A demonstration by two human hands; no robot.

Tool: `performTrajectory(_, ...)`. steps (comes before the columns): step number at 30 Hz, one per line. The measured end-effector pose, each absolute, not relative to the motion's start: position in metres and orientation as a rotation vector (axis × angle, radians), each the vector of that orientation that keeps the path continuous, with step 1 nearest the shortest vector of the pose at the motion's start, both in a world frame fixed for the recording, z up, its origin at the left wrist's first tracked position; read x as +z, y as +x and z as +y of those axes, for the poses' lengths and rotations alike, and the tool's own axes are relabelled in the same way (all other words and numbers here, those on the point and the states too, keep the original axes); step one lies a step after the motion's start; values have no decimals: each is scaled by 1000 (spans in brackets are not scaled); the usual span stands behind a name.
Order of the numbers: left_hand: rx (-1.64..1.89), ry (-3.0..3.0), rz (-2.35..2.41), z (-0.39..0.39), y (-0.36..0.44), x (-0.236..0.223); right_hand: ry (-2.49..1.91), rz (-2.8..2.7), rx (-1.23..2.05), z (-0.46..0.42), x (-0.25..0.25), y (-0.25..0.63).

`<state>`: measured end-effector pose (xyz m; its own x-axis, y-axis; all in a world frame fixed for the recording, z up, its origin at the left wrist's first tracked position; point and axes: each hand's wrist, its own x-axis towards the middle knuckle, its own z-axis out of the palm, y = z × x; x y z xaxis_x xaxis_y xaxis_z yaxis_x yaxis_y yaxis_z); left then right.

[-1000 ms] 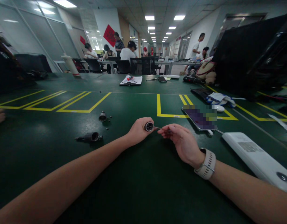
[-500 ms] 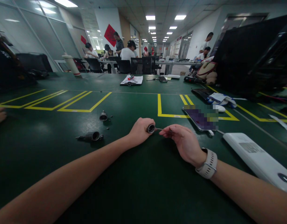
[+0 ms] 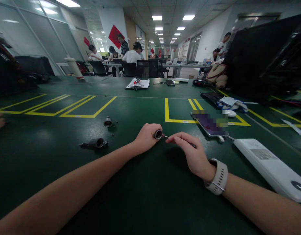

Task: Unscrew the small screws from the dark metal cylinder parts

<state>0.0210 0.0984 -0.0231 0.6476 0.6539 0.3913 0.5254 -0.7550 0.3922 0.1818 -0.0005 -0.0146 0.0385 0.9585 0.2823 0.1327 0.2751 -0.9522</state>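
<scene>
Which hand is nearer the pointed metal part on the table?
Left. Your left hand is to the right of the pointed metal part; your right hand is farther right.

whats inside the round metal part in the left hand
The open end of the round metal part shows a dark hollow with a paler rim; what lies deeper is too dark to make out. The left hand covers most of its outer wall.

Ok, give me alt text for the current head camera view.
A left hand grips a hollow metal part at a green table, while the right hand points a thin tool at it. Two more hollow metal parts lie left; a phone lies right.
</scene>
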Motion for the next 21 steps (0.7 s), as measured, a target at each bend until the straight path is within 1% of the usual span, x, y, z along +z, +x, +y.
performTrajectory(2, 764, 2648, 959, 99, 21, -25, -1108, -1364, 924, 0, -15, 182)
performTrajectory(6, 782, 2622, 930, 97, 20, -24, -990, -1151, 1121, 6, -17, 183)
performTrajectory(11, 830, 2502, 784, 96, 20, -20, -885, -1007, 1294, 10, -20, 182)
performTrajectory(14, 867, 2448, 784, 97, 20, -21, -909, -1064, 1223, 7, -20, 181)
performTrajectory(19, 831, 2547, 906, 99, 20, -24, -1063, -1301, 943, -1, -15, 180)
performTrajectory(21, 809, 2612, 942, 100, 20, -26, -1124, -1388, 880, -3, -12, 180)
